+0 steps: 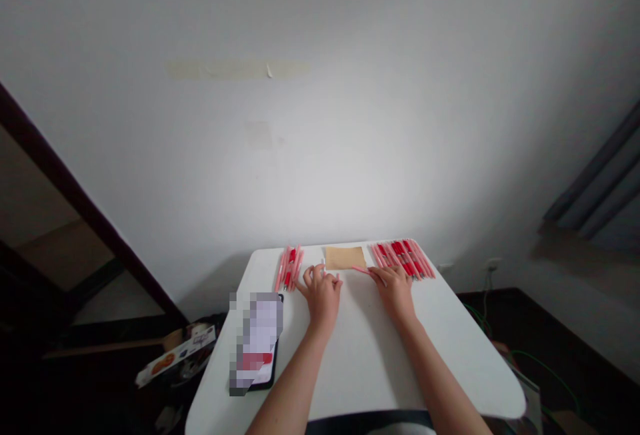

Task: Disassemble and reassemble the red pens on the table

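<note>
My left hand (323, 296) is over the middle of the white table, its fingers closed on a small pink pen part (339, 280) that shows at the fingertips. A small whitish tip (323, 263) stands out beyond those fingers; what it belongs to is hidden. To the right, my right hand (395, 290) pinches a slim pink pen barrel (361, 270), which points left toward the other hand. Beside my right hand lies a row of several pink and red pens (404, 253). A smaller group of pink and red pens (289, 267) is left of my left hand.
A tan rectangular sheet (345, 258) lies at the back of the white table (360, 368), between the pen groups. A phone (257, 342), partly blurred out, rests at the left edge. Behind the table stands a pale wall (350, 122). Clutter (175, 358) lies low at left.
</note>
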A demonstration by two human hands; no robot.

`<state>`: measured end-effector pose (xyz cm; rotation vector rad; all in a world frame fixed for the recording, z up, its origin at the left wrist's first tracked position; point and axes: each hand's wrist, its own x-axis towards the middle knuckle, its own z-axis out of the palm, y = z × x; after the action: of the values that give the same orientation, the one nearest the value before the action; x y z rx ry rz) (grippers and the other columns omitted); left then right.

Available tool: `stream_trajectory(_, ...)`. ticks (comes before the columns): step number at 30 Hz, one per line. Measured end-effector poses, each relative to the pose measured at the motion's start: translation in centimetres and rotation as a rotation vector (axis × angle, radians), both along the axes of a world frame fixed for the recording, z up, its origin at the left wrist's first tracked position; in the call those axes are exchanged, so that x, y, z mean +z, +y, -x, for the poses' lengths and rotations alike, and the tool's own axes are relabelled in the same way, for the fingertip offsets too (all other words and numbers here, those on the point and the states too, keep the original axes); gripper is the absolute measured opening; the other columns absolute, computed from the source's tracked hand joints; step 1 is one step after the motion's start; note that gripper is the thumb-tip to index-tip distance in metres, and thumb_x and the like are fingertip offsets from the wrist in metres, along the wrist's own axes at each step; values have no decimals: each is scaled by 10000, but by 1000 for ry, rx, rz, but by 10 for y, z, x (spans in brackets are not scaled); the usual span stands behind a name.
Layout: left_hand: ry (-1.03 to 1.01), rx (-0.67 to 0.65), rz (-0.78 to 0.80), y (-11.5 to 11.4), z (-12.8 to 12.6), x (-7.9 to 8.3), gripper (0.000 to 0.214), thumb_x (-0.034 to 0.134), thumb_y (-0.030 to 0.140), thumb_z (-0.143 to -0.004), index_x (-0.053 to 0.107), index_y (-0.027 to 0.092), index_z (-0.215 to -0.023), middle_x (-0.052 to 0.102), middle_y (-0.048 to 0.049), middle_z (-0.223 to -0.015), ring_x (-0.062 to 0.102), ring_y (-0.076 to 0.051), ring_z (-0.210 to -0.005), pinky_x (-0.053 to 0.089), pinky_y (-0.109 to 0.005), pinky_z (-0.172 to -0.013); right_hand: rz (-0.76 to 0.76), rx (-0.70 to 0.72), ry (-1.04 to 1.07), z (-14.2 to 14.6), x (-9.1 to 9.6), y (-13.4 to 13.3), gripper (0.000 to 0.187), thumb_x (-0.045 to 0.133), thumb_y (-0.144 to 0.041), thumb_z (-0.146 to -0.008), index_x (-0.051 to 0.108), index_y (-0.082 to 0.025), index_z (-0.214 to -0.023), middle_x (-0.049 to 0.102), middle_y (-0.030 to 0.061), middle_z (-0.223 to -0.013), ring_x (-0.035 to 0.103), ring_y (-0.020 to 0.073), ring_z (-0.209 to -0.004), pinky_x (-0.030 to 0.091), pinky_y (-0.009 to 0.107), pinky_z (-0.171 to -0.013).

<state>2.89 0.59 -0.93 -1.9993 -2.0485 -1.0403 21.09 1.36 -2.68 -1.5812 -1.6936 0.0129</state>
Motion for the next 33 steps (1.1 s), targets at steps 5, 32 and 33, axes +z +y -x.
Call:
stream_trajectory(5,-27,-1,-12,-1,0,2,58,681,292,-758,701,239,-745,608,-38,-1168,416,-283,-1188,183,-616,-1064,-27,8,-15,0,-1,1,376,400,-456,-953,735,-286,-979,704,52,-936,488,249,-952,290,393,-852)
stream_trajectory(32,-79,-116,95,-3,-2,7,100,699,282,-746,753,316,-823,589,-35,-1238,396,-290,-1220,205,-616,-1062,-77,115,-39,5,-4,1,336,432,-477,-938,743,-353,-971,661,55,-991,500,242,-975,346,389,-839)
stream_trajectory(33,-76,-115,90,-3,-2,6,97,699,280,-746,753,318,-818,591,-33,-1237,394,-290,-1223,201,-620,-1063,-79,114,-44,5,-4,1,330,434,-476,-937,740,-361,-977,656,53,-991,499,242,-972,348,388,-836)
